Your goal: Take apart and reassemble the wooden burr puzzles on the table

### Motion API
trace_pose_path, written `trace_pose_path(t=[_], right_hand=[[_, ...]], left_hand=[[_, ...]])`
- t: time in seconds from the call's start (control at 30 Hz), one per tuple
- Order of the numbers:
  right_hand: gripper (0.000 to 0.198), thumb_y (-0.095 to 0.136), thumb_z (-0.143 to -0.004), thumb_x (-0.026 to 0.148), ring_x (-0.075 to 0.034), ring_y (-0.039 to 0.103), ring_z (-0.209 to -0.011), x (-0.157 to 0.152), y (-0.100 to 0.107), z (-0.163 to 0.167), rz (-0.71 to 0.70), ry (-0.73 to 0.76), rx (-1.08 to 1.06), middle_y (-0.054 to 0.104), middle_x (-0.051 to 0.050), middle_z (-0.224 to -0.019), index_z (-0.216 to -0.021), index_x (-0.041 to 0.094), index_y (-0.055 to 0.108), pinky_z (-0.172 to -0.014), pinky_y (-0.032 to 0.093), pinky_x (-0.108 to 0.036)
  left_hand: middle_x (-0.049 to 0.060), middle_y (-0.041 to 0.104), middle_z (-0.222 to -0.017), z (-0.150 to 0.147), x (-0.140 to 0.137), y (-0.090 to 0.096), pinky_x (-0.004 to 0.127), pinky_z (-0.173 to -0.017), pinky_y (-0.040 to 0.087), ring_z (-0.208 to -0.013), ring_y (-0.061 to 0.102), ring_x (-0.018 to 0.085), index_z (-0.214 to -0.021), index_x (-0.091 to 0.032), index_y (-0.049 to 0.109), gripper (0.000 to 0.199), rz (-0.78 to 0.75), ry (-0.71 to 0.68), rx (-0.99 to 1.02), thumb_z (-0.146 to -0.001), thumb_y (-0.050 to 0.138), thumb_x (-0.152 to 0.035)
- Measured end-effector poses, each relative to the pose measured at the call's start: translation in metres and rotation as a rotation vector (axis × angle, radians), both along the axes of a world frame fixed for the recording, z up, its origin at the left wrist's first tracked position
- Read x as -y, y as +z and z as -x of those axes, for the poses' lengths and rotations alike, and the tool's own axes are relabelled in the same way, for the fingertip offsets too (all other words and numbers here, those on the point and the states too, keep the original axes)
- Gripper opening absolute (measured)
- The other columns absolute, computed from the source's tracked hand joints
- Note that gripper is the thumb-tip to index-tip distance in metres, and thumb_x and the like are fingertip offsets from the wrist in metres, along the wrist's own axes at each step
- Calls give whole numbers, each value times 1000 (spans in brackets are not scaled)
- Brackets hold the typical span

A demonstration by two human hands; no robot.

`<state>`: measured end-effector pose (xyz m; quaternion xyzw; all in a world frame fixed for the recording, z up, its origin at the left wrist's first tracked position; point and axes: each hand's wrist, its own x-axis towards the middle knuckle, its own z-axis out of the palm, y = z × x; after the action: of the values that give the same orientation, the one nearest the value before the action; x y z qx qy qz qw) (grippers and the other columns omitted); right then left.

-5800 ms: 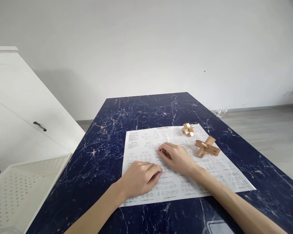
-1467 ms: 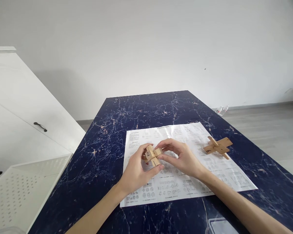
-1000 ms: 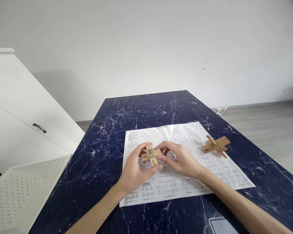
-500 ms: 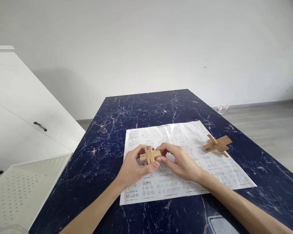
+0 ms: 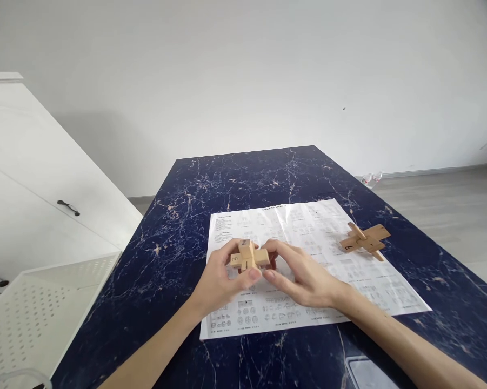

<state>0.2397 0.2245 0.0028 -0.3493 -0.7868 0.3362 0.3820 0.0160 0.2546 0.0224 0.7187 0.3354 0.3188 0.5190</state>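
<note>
My left hand (image 5: 219,278) is closed around a small wooden burr puzzle (image 5: 249,256), its thumb along the near side and its fingers behind. The puzzle is a cross of interlocked light wooden bars, with the marks 3 and 1 and a mark like N or Z. At its right end, my right hand (image 5: 304,273) has thumb and index finger parted above and below the bar; whether they touch it I cannot tell. Under both hands lies a printed instruction sheet (image 5: 308,237) with many small diagrams.
A second wooden cross puzzle (image 5: 365,240) rests on the sheet's right side. The dark blue marbled table (image 5: 235,183) carries a phone-like object (image 5: 368,373) at the front edge. White cabinet (image 5: 36,178) and perforated panel (image 5: 32,308) stand left; a pale wall is behind.
The puzzle has tilted in my left hand, showing more of its top and its near bar foreshortened. My right thumb has dropped away from the bar's end, widening the gap to the index finger.
</note>
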Motion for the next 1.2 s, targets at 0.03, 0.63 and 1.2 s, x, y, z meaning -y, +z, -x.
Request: trace_pose_path(t=[0.03,0.63,1.2], right_hand=[[16,54,-107,37,-18,57,-77,0,-1,0,8,2,34,62,-2,-90,-111,22,52,-71,48,-32],[31,48,-109,39,-13,43,-60,5,-10,9,-68,-61,123,51,2,-72,-84,23,42,-56,34,-29],[28,40,-114,37,-18,48,-70,1,-4,6,-300,11,244,55,-3,-83,-90,22,46,-66,40,-32]], left_hand=[[1,59,-87,0,0,-1,29,-73,44,-77,53,16,-102,-19,63,42,-3,-7,-23,-90,71,-59],[-4,40,-72,3,-7,-11,26,-60,29,-64,33,12,-79,-20,44,51,155,-164,-81,-94,56,-68],[4,53,-50,6,-13,-7,30,-49,31,-45,43,14,-57,-20,57,72,347,-309,-114,-97,34,-74]])
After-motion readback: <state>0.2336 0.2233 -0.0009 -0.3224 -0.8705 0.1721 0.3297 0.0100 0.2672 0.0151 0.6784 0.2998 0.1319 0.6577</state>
